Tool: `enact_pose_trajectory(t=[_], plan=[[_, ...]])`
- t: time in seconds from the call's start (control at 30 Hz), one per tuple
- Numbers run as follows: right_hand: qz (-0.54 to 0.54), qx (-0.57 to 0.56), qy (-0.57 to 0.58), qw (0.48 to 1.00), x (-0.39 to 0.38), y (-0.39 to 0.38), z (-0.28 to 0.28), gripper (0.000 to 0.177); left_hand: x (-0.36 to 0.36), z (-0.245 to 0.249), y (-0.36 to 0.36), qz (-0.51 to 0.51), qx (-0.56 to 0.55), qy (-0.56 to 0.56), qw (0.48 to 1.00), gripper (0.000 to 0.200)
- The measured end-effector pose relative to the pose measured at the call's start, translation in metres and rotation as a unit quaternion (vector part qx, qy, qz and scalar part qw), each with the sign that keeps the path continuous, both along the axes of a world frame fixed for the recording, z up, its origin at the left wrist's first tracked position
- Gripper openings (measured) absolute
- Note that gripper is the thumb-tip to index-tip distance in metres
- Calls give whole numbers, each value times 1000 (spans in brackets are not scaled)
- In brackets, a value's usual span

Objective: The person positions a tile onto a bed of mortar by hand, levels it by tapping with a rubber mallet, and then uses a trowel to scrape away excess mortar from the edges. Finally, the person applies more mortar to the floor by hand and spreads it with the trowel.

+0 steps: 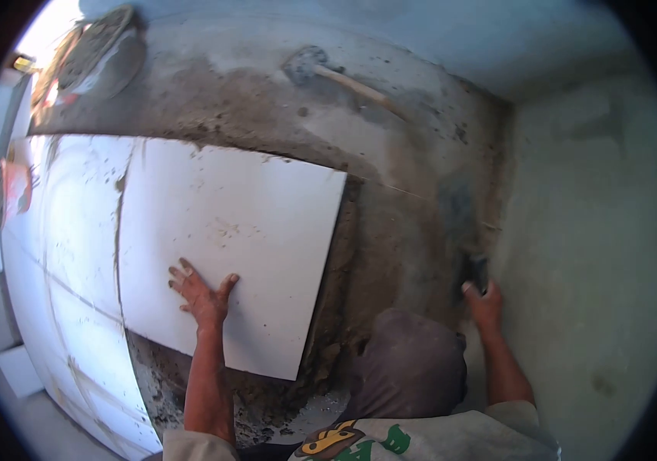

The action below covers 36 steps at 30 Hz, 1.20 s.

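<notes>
My left hand [201, 296] lies flat with its fingers spread on a large white floor tile [267, 207]. Wet mortar [336, 261] shows along the tile's right and near edges. Over on the right, my right hand [486, 303] is closed around the dark handle of a trowel [457, 203]. Its long, flat blade points away from me over the mortar-smeared floor, close to the right wall, and is blurred by motion.
A mallet [351, 84] with a wooden handle lies on the rough floor beyond the tile. At the far left stand a mortar-filled basin [105, 58] and a reddish bucket [17, 188]. Other white tiles [78, 207] cover the left side. Walls [590, 230] bound the right and back.
</notes>
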State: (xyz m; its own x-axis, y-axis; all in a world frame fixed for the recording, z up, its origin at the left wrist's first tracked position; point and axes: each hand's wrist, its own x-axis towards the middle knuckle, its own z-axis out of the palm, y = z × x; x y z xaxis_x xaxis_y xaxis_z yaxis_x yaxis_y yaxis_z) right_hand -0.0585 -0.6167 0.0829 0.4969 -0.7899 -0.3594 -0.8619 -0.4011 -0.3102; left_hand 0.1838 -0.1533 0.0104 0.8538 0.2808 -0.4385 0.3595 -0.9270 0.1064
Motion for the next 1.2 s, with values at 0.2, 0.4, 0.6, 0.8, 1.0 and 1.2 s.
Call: enact_pose_trajectory(t=[0.2, 0.4, 0.6, 0.8, 1.0, 1.2], plan=[[107, -136, -43, 984, 188, -125, -31, 58, 9, 15, -10, 34, -14, 2, 999, 130], [141, -299, -62, 942, 277, -98, -32, 50, 12, 18, -9, 48, -9, 26, 998, 131], [460, -29, -330, 824, 371, 100, -7, 39, 12, 18, -10, 42, -8, 31, 999, 131], [524, -59, -317, 789, 531, 163, -154, 48, 23, 24, -12, 58, -6, 36, 998, 136], [539, -81, -308, 780, 557, 173, -181, 50, 41, 32, -18, 73, -23, 97, 992, 142], [545, -100, -313, 772, 563, 178, -175, 50, 58, 35, -21, 100, -25, 151, 983, 144]])
